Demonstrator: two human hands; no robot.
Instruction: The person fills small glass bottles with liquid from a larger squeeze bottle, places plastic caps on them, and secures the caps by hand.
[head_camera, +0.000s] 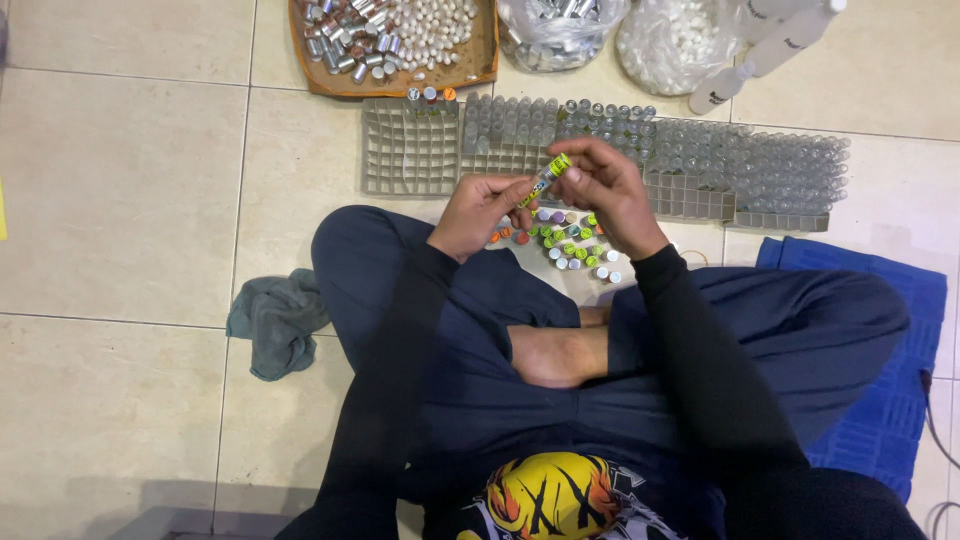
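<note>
Small vial (545, 181) with yellow label is pinched between left hand (478, 212) and right hand (607, 190); grid tray (410, 160) is partly filled, many cells still empty.

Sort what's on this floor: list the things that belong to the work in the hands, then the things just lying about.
In use: small tube held by left hand and right hand; coloured caps; grid trays; clear vials; tray of small parts; bags of parts.

Lying about: grey rag; blue mat; white bottles.
</note>
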